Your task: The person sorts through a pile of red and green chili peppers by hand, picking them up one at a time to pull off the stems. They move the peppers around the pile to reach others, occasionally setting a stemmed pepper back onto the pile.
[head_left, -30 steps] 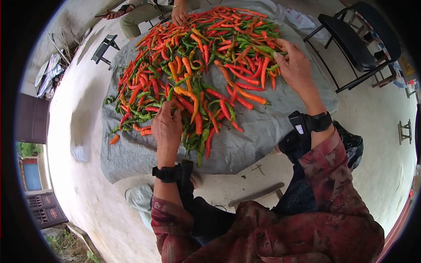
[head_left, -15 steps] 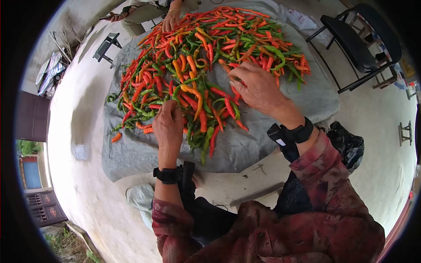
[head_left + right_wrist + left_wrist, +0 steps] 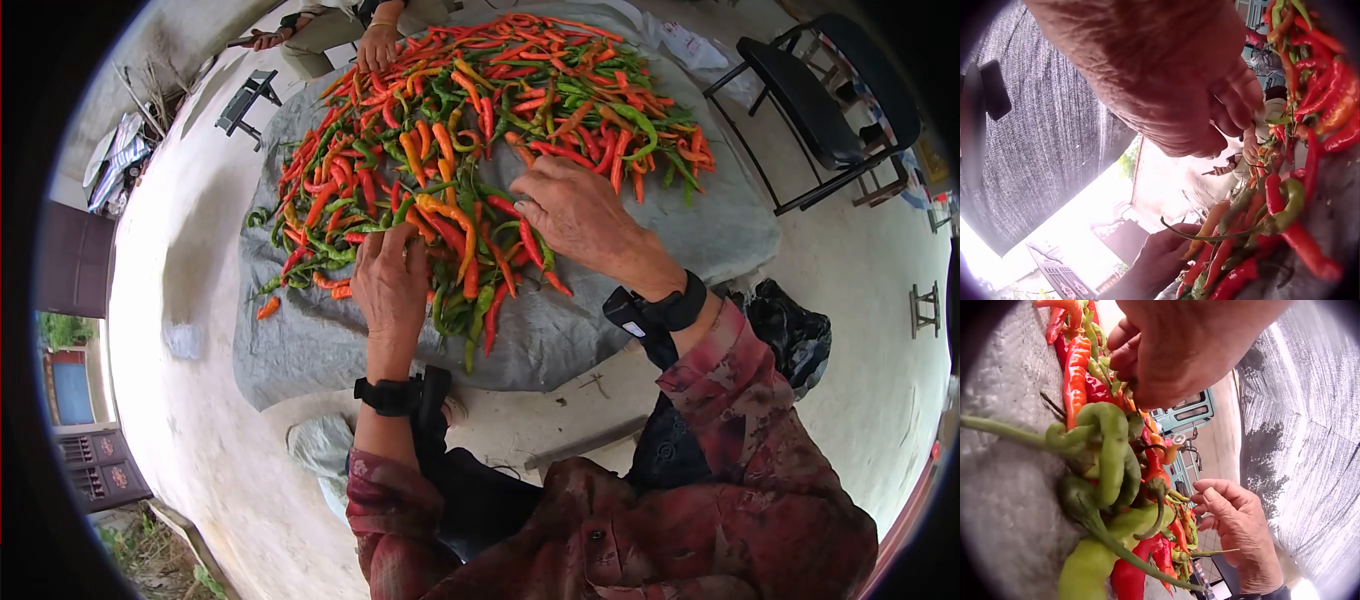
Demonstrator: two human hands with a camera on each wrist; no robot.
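Red, orange and green chili peppers [image 3: 455, 235] lie heaped on a grey sheet [image 3: 330, 370]. My left hand [image 3: 392, 285] is over the near left of the heap with its fingers bent down among the peppers; I cannot tell if they pinch one. In the left wrist view, a light green chili [image 3: 1105, 362] shows at its fingertips, and a twisted green chili [image 3: 1110, 450] lies closer to the camera. My right hand [image 3: 580, 215] hovers above the middle of the heap, fingers loosely bent, with nothing visible in them. Red and orange chilies [image 3: 1310, 250] lie below it.
Across the heap, another person's hand [image 3: 378, 45] reaches into the peppers. A black chair [image 3: 810, 110] stands at the right, and a small stool [image 3: 247, 103] at the far left. A black plastic bag [image 3: 790, 335] is beside my right forearm.
My right hand has come in from the right side of the heap to the middle, leaving a curved green chili on that side. My left hand has barely moved. The other person's hand has shifted left.
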